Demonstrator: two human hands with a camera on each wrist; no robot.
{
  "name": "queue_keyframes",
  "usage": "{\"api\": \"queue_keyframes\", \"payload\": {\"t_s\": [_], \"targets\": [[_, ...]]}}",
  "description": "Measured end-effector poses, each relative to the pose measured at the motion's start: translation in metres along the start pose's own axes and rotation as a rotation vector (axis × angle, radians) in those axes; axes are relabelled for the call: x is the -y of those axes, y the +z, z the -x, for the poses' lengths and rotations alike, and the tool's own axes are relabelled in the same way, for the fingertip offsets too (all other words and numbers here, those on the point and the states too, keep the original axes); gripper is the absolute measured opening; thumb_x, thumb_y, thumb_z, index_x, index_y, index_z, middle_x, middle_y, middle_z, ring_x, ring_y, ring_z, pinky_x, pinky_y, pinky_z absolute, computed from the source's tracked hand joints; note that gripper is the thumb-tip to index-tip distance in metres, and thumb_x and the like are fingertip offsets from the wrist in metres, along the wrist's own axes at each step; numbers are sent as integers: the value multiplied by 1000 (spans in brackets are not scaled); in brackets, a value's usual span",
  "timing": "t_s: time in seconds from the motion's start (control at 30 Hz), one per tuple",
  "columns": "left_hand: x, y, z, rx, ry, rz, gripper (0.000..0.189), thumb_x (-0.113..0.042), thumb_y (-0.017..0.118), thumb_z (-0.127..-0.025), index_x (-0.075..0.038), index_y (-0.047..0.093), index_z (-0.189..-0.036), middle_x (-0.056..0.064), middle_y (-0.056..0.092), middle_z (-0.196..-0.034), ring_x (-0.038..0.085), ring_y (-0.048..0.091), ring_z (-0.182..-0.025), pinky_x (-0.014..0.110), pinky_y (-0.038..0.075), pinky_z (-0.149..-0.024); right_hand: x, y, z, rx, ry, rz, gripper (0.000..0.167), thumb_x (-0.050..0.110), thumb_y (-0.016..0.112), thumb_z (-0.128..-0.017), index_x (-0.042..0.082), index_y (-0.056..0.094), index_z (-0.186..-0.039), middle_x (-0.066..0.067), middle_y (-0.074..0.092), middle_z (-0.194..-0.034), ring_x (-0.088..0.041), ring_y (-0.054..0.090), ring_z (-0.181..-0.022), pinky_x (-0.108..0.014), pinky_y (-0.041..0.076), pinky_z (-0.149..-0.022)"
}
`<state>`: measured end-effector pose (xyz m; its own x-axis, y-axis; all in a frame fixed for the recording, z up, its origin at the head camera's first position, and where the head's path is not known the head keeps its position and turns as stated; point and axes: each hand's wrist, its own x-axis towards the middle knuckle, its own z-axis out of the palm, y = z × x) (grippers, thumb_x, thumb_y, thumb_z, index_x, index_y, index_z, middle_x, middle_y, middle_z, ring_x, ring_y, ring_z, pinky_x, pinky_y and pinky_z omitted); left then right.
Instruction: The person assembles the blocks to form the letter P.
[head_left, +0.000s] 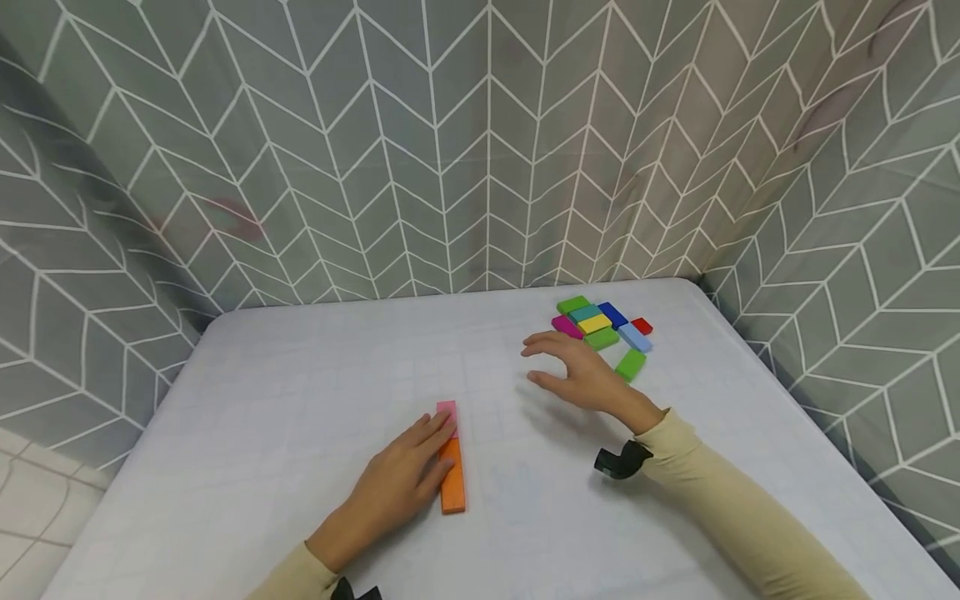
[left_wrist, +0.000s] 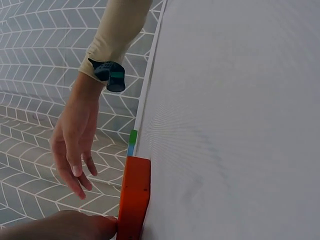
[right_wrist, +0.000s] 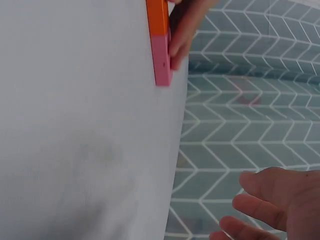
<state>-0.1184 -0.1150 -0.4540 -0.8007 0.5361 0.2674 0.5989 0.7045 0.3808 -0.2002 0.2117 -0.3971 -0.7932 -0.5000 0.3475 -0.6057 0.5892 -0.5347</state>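
Note:
An orange block [head_left: 453,483] and a pink block [head_left: 447,407] lie end to end in a line on the white table. My left hand [head_left: 401,473] rests over them from the left, fingers extended, its fingertips touching the tops and covering part of the join. In the right wrist view the pink block [right_wrist: 161,62] meets the orange block [right_wrist: 157,17] with no visible gap. My right hand [head_left: 581,377] hovers above the table to the right, fingers loosely bent and apart, holding nothing. It is nearest to a cluster of coloured blocks, including a light green block [head_left: 631,365].
Beyond my right hand lie the other flat blocks: a yellow block [head_left: 595,323], a magenta block [head_left: 567,327], a dark blue block [head_left: 612,314], a light blue block [head_left: 635,337] and a red block [head_left: 642,326]. A patterned curtain [head_left: 465,167] hangs behind the white table [head_left: 300,367].

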Motion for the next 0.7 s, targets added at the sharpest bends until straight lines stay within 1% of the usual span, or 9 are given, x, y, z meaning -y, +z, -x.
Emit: {"api": "queue_keyframes", "payload": {"t_s": [0.13,0.23,0.37,0.5,0.6,0.7], "targets": [[-1,-1,0,6,-8,3,54,-27,70,-102,-4,57,-149,10,49,-157,34,47,-141,52,44,-110,-11,-14,6,-35,23,22,31,12,77,-95,6,71,-125,-14,64,-136,-33,56,-131,-56,48,-104],[-1,-1,0,9,-12,9,53,-28,70,-102,-4,58,-148,10,49,-157,35,47,-142,52,43,-110,-17,-24,10,-40,50,36,32,12,77,-96,4,70,-126,-14,64,-136,-33,58,-127,-56,50,-102],[0,-1,1,4,-8,12,53,-27,70,-102,-4,58,-148,10,49,-156,35,47,-141,52,43,-110,-25,-35,14,-53,89,55,32,11,77,-96,2,70,-126,-14,66,-132,-34,58,-125,-58,50,-101],[2,0,1,2,-6,13,54,-28,70,-102,-5,58,-149,10,49,-157,35,47,-142,52,43,-110,-35,-43,20,-63,113,84,30,10,76,-96,2,71,-125,-14,67,-128,-36,57,-126,-60,49,-101],[2,2,1,4,-7,13,54,-28,70,-102,-5,57,-149,9,48,-157,35,46,-142,52,42,-111,-41,-47,25,-67,126,110,31,9,76,-96,0,71,-125,-17,66,-128,-38,57,-125,-61,48,-101],[2,3,2,7,-10,7,54,-28,70,-102,-5,58,-149,9,49,-157,34,46,-142,52,42,-111,-47,-50,28,-65,156,139,33,8,76,-95,-2,70,-126,-20,66,-129,-40,57,-125,-62,47,-103]]}}
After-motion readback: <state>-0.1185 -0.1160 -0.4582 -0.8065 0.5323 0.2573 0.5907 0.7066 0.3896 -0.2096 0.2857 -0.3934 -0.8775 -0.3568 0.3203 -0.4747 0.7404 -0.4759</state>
